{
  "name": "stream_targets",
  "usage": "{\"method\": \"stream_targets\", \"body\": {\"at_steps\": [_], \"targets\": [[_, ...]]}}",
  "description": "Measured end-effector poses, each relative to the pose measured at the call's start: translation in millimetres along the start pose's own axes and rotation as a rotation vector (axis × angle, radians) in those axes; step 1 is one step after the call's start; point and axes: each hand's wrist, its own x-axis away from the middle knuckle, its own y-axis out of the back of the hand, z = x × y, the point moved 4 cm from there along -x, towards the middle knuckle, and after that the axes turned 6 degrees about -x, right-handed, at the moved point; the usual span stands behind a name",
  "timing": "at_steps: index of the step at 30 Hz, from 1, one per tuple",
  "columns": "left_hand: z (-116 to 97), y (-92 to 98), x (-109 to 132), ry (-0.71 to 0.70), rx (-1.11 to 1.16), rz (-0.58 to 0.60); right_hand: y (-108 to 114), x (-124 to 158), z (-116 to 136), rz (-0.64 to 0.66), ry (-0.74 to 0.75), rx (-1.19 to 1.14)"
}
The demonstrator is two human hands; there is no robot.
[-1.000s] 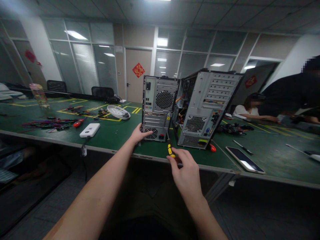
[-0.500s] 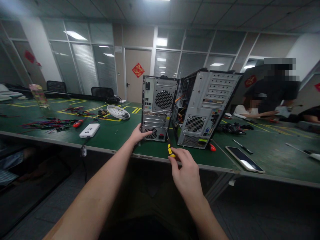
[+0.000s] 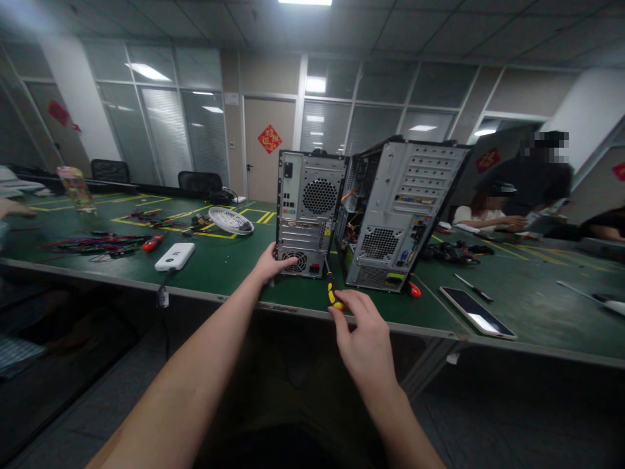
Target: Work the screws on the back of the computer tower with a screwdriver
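Right grip [image 3: 368,335] on screwdriver [image 3: 332,291]; table edge [image 3: 303,311] near

Screwdriver handle [image 3: 332,291] banded black and yellow

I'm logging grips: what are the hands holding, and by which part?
The right hand holds the screwdriver by the end of its handle. The left hand grasps the smaller computer case at its lower left edge, thumb over the fan grille.

Two computer cases [image 3: 315,168], one yellow-black screwdriver [image 3: 332,291], one white power bank [image 3: 174,256], one phone [image 3: 471,307], two black chairs [image 3: 110,171].
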Motion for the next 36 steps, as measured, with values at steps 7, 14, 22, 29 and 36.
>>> {"method": "stream_targets", "body": {"at_steps": [7,14,22,29,36], "targets": [[5.6,0.2,-3.5,-0.009,-0.013,0.005,-1.4,0.3,0.4,-0.003,-0.002,-0.004],[5.3,0.9,-3.0,-0.006,-0.018,0.005,0.1,0.6,5.3,0.034,0.021,0.006],[-1.6,0.4,1.4,-0.002,0.019,0.009,0.5,0.0,2.8,-0.015,-0.006,-0.026],[0.7,-0.4,-0.1,-0.004,0.004,0.008,-0.6,0.7,3.6,0.002,0.008,-0.005],[-0.1,0.8,0.3,0.007,0.028,0.020,-4.6,0.2,2.8,-0.010,-0.017,-0.046]]}}
